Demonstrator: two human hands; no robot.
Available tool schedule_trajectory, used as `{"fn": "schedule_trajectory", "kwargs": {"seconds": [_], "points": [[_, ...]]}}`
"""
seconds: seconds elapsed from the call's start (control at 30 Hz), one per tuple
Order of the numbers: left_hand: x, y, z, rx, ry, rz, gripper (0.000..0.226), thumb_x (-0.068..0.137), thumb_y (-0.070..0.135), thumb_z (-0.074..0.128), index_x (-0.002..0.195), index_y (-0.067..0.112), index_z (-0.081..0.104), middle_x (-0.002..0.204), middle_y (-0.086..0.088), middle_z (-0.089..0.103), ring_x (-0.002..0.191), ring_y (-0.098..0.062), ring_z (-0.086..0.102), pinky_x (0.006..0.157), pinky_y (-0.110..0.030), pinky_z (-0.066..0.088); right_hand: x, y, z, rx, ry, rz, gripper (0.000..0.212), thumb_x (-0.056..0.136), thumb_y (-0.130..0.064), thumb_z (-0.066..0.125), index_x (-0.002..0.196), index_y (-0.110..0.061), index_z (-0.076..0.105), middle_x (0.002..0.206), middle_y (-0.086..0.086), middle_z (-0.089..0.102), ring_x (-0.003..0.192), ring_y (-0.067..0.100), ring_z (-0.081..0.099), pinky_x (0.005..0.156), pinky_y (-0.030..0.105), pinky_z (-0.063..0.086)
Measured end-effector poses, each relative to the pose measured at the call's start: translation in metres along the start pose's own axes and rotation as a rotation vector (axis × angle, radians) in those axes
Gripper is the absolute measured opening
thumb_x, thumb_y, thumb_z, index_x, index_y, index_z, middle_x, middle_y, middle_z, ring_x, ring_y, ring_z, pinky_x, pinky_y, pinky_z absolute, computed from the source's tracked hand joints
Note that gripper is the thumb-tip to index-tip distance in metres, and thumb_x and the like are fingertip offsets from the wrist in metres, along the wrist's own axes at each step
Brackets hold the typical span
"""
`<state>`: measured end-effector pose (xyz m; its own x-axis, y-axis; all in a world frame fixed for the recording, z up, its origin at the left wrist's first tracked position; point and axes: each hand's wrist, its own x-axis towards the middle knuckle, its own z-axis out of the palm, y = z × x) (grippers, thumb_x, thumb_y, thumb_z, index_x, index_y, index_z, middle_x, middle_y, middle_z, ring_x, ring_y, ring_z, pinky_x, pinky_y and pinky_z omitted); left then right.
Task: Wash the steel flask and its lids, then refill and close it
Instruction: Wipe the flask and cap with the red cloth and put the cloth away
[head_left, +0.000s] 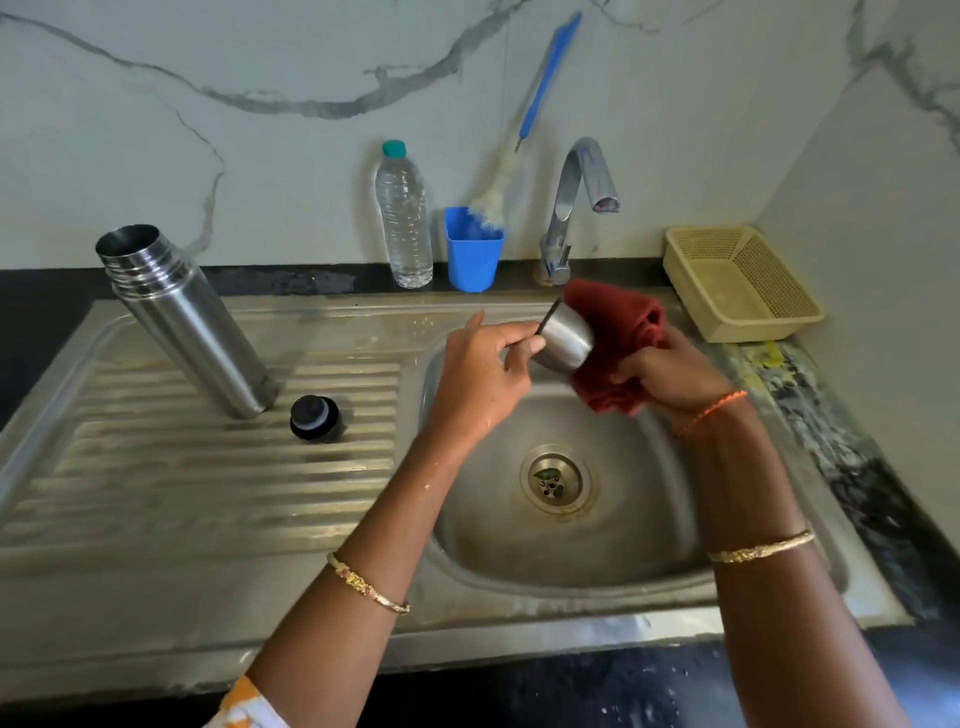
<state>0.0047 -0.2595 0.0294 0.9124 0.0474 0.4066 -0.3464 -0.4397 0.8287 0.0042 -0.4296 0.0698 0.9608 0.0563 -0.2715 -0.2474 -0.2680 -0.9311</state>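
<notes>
Marble wall behind, steel sink (779, 597) below, and right at centre frame the left hand (483, 374) was pinching the rim of the steel cup lid (566, 340), fingers curled round its edge, open mouth turned toward the left of the frame and closed end tipped to the upper right. Against that end the right hand (675, 376) was bunched tight round a red cloth (623, 332), pressing it to the lid's side, all of it held above the basin. Out to the left, the black inner stopper (315, 418) sat on the ribbed drainboard (208, 467), just beside the foot of the flask (182, 317). And the flask stood open-mouthed at left of frame, its long axis running up toward the upper left, well apart from both hands. By my read the left hand was the nearer one for any reach across. At the back stood a water bottle (404, 218), a blue cup (472, 249) with a bottle brush (524, 124), the tap (576, 197), and a cream basket (743, 280) at right.
</notes>
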Motion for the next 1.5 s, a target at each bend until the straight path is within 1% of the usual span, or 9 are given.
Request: {"fn": "schedule_trajectory", "kwargs": {"seconds": [0.23, 0.43, 0.63, 0.73, 0.8, 1.0, 1.13, 1.27, 1.5], "points": [[0.018, 0.017, 0.024, -0.540, 0.034, -0.807, 0.018, 0.090, 0.000, 0.052, 0.087, 0.006, 0.069, 0.082, -0.015, 0.068, 0.078, -0.024, 0.063, 0.076, -0.038, 0.053, -0.001, 0.028, 0.039, -1.018, 0.272, -0.445, 0.088, 0.083, -0.005, 0.060, 0.149, -0.036, 0.010, 0.157, 0.011, 0.010, 0.128, 0.047, 0.032, 0.102, 0.055, 0.038], [0.021, 0.024, 0.014, -1.178, 0.041, -1.036, 0.024, 0.097, -0.001, 0.042, 0.081, 0.003, 0.059, 0.072, -0.011, 0.066, 0.070, -0.017, 0.064, 0.074, -0.028, 0.054, 0.004, 0.078, 0.033, -1.037, 0.517, -0.853, 0.083, 0.076, -0.010, 0.070, 0.143, -0.033, 0.028, 0.153, 0.018, 0.012, 0.122, 0.046, 0.036, 0.091, 0.054, 0.041], [0.014, 0.031, 0.014, -1.428, -0.081, -0.985, 0.019, 0.099, 0.002, 0.042, 0.093, 0.000, 0.060, 0.080, -0.017, 0.072, 0.076, -0.023, 0.073, 0.072, -0.037, 0.059, 0.018, 0.058, 0.029, -0.262, 0.382, -0.939, 0.065, 0.080, 0.003, 0.047, 0.142, -0.005, 0.030, 0.151, 0.021, 0.019, 0.142, 0.026, 0.021, 0.113, 0.034, 0.027], [0.010, 0.033, 0.010, -1.328, -0.163, -0.973, 0.018, 0.098, 0.002, 0.043, 0.091, 0.004, 0.059, 0.087, -0.015, 0.072, 0.101, -0.020, 0.064, 0.091, -0.042, 0.048, 0.018, 0.050, 0.021, 0.364, 0.175, -0.530, 0.029, 0.076, 0.014, 0.054, 0.103, 0.003, 0.057, 0.093, 0.008, 0.072, 0.088, 0.019, 0.068, 0.075, 0.031, 0.056], [0.009, 0.030, 0.006, -1.208, -0.206, -0.968, 0.017, 0.098, 0.000, 0.043, 0.091, 0.006, 0.057, 0.092, -0.013, 0.069, 0.102, -0.020, 0.063, 0.100, -0.042, 0.043, 0.022, 0.049, 0.004, 0.327, 0.061, -0.357, 0.022, 0.074, 0.013, 0.061, 0.084, -0.006, 0.058, 0.060, -0.003, 0.067, 0.056, 0.010, 0.063, 0.051, 0.021, 0.049], [0.002, 0.030, 0.012, -0.664, -0.230, -0.877, 0.025, 0.095, 0.000, 0.053, 0.118, -0.003, 0.060, 0.104, -0.012, 0.065, 0.093, -0.023, 0.062, 0.085, -0.031, 0.051, 0.025, 0.037, -0.033, -0.092, -0.360, -0.449, 0.075, 0.070, 0.020, 0.056, 0.127, -0.028, 0.044, 0.092, -0.023, 0.069, 0.071, -0.001, 0.064, 0.056, 0.012, 0.049], [-0.008, 0.034, 0.032, -0.140, -0.010, -0.594, 0.018, 0.090, 0.007, 0.063, 0.104, 0.010, 0.074, 0.099, -0.001, 0.071, 0.092, -0.013, 0.064, 0.079, -0.023, 0.047, 0.027, 0.027, -0.030, -0.378, -0.369, -0.418, 0.081, 0.073, 0.019, 0.058, 0.134, -0.030, 0.039, 0.126, -0.013, 0.057, 0.116, -0.010, 0.050, 0.096, 0.013, 0.042], [-0.012, 0.028, 0.037, -0.198, 0.079, -0.567, 0.032, 0.083, -0.005, 0.056, 0.066, 0.018, 0.069, 0.064, 0.002, 0.068, 0.063, -0.008, 0.065, 0.066, -0.027, 0.056, 0.016, 0.039, -0.004, -0.575, -0.134, -0.578, 0.085, 0.074, 0.010, 0.053, 0.145, -0.032, 0.030, 0.153, 0.003, 0.028, 0.139, 0.023, 0.030, 0.112, 0.031, 0.026], [-0.011, 0.024, 0.025, -0.504, 0.181, -0.686, 0.019, 0.090, -0.005, 0.058, 0.105, -0.002, 0.070, 0.094, -0.010, 0.069, 0.081, -0.015, 0.063, 0.083, -0.029, 0.052, 0.003, 0.042, 0.025, -0.271, 0.017, -0.593, 0.080, 0.072, 0.015, 0.042, 0.144, -0.019, 0.031, 0.148, 0.010, 0.033, 0.128, 0.001, 0.038, 0.101, 0.013, 0.036]]}}
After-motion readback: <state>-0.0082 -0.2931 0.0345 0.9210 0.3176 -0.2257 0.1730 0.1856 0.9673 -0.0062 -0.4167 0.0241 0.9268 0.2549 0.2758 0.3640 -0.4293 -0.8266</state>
